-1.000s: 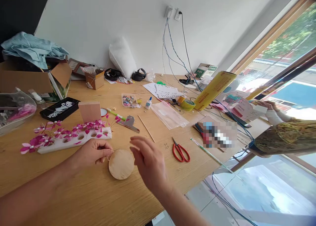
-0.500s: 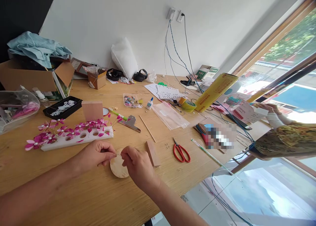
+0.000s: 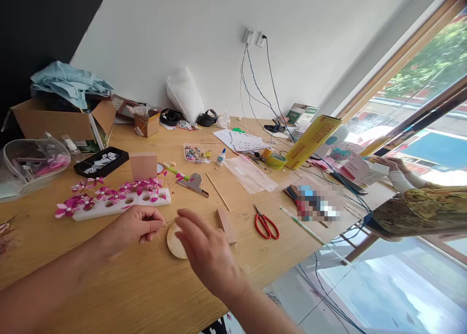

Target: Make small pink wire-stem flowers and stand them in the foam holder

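My left hand (image 3: 140,224) is pinched on a thin wire whose end shows at the fingertips, over the wooden table. To its right, my right hand (image 3: 209,246) is open, its fingers stretched out and holding nothing, over the edge of a round wooden disc (image 3: 175,241). A pink wooden block (image 3: 226,226) lies just behind the right hand. Behind my left hand, a white foam rack (image 3: 120,205) with holes bears several magenta flowers (image 3: 116,194) on wires. Red-handled scissors (image 3: 266,225) lie farther right.
A thin wooden stick (image 3: 218,192), a glue bottle (image 3: 221,157), a bead box (image 3: 194,152) and a metal clip (image 3: 195,183) lie behind the hands. A black tray (image 3: 101,162) stands at the left. At the far right, another person's hands (image 3: 394,166) rest near a pink box.
My right hand has come away from my left and its fingers have opened. My left hand keeps its pinch. The whole view has shifted slightly.
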Motion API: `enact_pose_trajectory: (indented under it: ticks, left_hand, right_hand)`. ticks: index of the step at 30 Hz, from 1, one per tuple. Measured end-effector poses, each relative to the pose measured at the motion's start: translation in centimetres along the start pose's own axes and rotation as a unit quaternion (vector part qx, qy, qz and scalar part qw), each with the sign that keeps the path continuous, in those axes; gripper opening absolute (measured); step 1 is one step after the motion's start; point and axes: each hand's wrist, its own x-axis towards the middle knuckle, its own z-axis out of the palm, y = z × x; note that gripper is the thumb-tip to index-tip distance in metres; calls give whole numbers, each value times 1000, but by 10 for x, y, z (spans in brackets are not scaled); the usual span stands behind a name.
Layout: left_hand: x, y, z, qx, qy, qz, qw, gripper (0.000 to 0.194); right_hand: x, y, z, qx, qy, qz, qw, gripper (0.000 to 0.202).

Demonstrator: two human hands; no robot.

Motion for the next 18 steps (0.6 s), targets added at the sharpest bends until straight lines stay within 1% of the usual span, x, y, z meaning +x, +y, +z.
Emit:
enact_pose_trajectory:
  ticks: [1, 2, 5, 7, 9, 10, 11, 12, 13, 15, 16, 17, 18]
  left_hand:
    - [-2, 1, 0, -30, -8, -8, 999, 24]
    - [-5, 2, 1, -56, -15, -12, 998, 24]
    - [-9, 2, 2, -101, -31, -27, 994, 25]
    - [-10, 0, 3, -94, -35, -32, 994, 25]
    - [-10, -1, 3, -52, -37, -21, 998, 23]
    - [-10, -2, 4, -10, -29, 1, 1000, 21]
    - [-11, -3, 4, 49, -13, 42, 998, 19]
    - [-12, -4, 4, 123, 6, 100, 987, 18]
    - [-14, -4, 4, 203, 27, 168, 964, 20]
    - [-20, -5, 3, 350, 49, 293, 888, 28]
    - [-22, -5, 3, 400, 45, 334, 852, 31]
    - [-24, -4, 3, 431, 35, 354, 829, 34]
    - [-25, -4, 2, 441, 26, 357, 823, 34]
  right_hand:
    - [-2, -2, 2, -15, -25, -31, 999, 20]
    - [-3, -2, 5, -32, -50, -46, 997, 21]
    - [-3, 3, 11, -61, -99, -51, 992, 20]
    - [-2, 5, 13, -46, -110, -39, 992, 21]
    - [-2, 5, 15, 14, -104, 8, 994, 21]
    - [-1, 4, 16, 65, -96, 53, 992, 20]
    - [0, 3, 17, 127, -89, 109, 982, 19]
    - [1, 2, 18, 196, -88, 174, 961, 18]
    - [3, 2, 19, 266, -98, 238, 929, 18]
    - [9, 5, 21, 385, -139, 336, 848, 18]
    - [13, 8, 21, 428, -166, 362, 812, 19]
    - [16, 11, 21, 457, -194, 374, 783, 19]
    - [18, 15, 20, 472, -222, 377, 765, 19]
